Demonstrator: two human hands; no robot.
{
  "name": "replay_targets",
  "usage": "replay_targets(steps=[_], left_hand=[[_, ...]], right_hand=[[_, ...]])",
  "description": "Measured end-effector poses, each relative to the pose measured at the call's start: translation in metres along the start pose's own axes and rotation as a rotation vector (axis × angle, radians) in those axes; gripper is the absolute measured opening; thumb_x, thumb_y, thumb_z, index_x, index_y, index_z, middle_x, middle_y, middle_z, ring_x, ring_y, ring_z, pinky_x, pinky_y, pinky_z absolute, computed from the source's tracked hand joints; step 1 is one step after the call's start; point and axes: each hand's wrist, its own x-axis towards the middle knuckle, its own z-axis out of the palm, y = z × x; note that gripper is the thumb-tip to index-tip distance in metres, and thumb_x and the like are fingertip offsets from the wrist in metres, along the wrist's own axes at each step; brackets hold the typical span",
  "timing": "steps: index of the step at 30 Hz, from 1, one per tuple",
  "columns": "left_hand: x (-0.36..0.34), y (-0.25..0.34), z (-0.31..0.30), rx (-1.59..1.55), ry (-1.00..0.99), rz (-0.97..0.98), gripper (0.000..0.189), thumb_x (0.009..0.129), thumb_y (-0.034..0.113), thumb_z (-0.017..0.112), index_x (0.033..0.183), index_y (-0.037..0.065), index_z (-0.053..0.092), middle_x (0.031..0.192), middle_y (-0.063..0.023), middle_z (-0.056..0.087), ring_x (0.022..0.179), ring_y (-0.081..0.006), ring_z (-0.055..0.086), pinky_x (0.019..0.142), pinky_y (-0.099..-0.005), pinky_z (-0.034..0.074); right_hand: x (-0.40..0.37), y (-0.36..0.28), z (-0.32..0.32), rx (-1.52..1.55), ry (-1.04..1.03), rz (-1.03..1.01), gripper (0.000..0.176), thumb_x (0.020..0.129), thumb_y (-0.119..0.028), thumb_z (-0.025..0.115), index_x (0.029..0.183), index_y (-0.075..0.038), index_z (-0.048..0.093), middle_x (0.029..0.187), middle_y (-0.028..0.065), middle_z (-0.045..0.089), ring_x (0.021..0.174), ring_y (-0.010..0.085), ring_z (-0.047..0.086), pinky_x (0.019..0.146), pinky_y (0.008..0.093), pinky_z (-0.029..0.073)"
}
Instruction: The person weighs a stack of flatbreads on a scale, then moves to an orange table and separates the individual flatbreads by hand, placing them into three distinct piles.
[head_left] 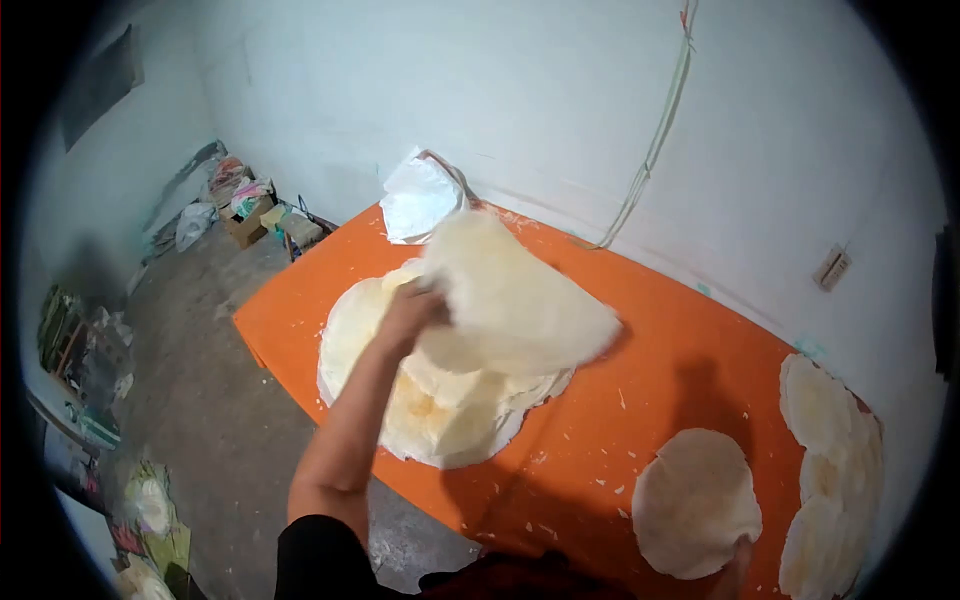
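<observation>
- One view, from the head: an orange surface (660, 370) stands along a white wall (530, 90), pale crumbs scattered over it.
- The left hand (418, 308) has its grip clamped on the edge of a pale round sheet (515, 300), lifted, bent and slightly blurred above a pile of sheets (430, 415) on the surface.
- The right hand (740, 562) is at the lower edge of a single round (695, 500) lying flat; I cannot tell whether its grip is closed.
- Overlapping rounds (830, 470) lie along the far right of the surface.
- A white bag (422, 195) sits at the back edge, near the wall.
- A cord (660, 140) hangs down the wall; a small switch plate (832, 267) is farther right.
- Grey floor (215, 340) shows at left, with bags and a box (248, 225) heaped in the corner.
</observation>
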Motion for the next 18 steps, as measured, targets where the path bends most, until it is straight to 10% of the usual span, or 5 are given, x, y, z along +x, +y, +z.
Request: replay_targets(steps=[4, 9, 18], left_hand=[[0.007, -0.080, -0.126, 0.070, 0.401, -0.031, 0.016, 0.076, 0.011, 0.052, 0.088, 0.000, 0.055, 0.071, -0.0092, 0.056, 0.060, -0.0200, 0.056, 0.051, -0.0316, 0.045], [-0.015, -0.234, -0.226, 0.130, 0.665, -0.542, 0.023, 0.072, 0.009, 0.055, 0.092, -0.002, 0.054, 0.077, -0.0152, 0.057, 0.066, -0.0270, 0.056, 0.052, -0.0357, 0.044], [-0.007, -0.181, -0.205, 0.770, 0.968, -0.223, 0.052, 0.069, 0.013, 0.063, 0.113, -0.003, 0.041, 0.101, -0.0242, 0.054, 0.093, -0.0363, 0.055, 0.076, -0.0435, 0.045]], right_hand=[[-0.006, -0.007, 0.018, 0.026, -0.012, 0.010, 0.020, 0.083, -0.016, 0.045, 0.092, 0.000, 0.053, 0.084, 0.0075, 0.054, 0.076, 0.0162, 0.051, 0.066, 0.0304, 0.043], [-0.012, -0.046, 0.037, 0.103, 0.012, -0.067, 0.017, 0.083, -0.013, 0.044, 0.089, -0.001, 0.053, 0.082, 0.0069, 0.053, 0.073, 0.0159, 0.050, 0.064, 0.0300, 0.042], [-0.043, -0.225, 0.089, 0.199, -0.068, -0.553, 0.014, 0.081, -0.008, 0.042, 0.084, -0.002, 0.053, 0.077, 0.0058, 0.052, 0.068, 0.0153, 0.048, 0.061, 0.0295, 0.041]])
